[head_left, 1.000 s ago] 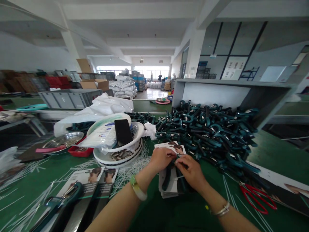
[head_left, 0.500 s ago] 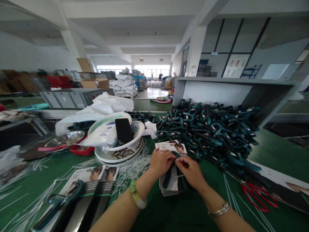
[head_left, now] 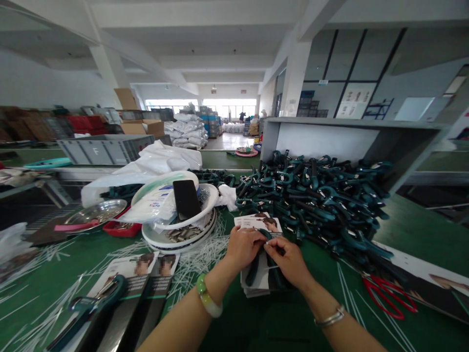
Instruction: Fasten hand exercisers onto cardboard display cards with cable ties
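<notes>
My left hand (head_left: 244, 248) is closed on the head of dark green pliers (head_left: 252, 271), which lie on a stack of printed cards (head_left: 256, 288). Beside it, my right hand (head_left: 287, 256) pinches at the same spot, its fingertips on a thin white plastic tie whose end (head_left: 273, 267) seems to stick out below the fingers. The fingers hide most of the pliers' head and the exact hold on the tie. At lower left, another pair of green pliers (head_left: 97, 305) rests on a printed card (head_left: 126, 269).
A large heap of green pliers (head_left: 315, 195) spills from a grey bin (head_left: 271, 139). Red-handled scissors (head_left: 390, 296) lie at right. To the left stand white basins (head_left: 150, 239) with metal parts, a phone (head_left: 186, 199) and a red tray (head_left: 122, 229). White ties (head_left: 194, 269) litter the green table.
The view has shifted very slightly. Both hands stay at the pliers' head, with hardly any visible movement of the fingers.
</notes>
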The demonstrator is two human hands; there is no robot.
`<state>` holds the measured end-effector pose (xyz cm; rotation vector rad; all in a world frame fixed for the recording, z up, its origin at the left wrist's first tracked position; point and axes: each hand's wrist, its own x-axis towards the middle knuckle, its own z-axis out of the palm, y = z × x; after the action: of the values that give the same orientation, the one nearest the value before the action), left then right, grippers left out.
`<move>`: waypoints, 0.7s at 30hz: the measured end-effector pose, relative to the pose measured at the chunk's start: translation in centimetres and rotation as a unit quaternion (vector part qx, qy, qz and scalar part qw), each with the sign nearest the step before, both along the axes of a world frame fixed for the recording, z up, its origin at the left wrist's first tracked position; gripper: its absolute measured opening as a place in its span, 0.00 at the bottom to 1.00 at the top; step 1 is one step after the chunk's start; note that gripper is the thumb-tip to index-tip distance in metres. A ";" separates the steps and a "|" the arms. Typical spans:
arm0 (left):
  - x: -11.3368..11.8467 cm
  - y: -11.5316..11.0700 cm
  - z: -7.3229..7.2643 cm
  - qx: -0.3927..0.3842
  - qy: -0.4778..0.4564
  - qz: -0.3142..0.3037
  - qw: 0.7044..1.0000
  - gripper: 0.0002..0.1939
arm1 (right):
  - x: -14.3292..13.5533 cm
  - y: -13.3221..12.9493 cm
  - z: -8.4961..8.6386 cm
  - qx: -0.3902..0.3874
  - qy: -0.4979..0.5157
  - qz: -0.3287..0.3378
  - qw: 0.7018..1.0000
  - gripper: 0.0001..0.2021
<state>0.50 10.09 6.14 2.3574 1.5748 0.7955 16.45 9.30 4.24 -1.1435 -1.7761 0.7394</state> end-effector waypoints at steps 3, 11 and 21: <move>-0.1 0.0 0.0 0.000 -0.007 -0.002 1.000 0.09 | 0.0 0.0 0.0 -0.016 -0.002 -0.001 1.000 0.14; -0.1 0.0 -0.3 -0.005 -0.021 -0.018 1.000 0.10 | 0.0 0.5 0.4 -0.107 0.022 0.029 0.994 0.13; -1.1 -0.4 -0.3 -0.019 -0.072 -0.060 0.995 0.08 | -0.6 1.4 0.4 -0.147 0.009 0.006 0.989 0.09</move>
<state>-0.58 9.73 5.88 2.2865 1.3655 0.8790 15.89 10.72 4.64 -1.3138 -1.6980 1.0402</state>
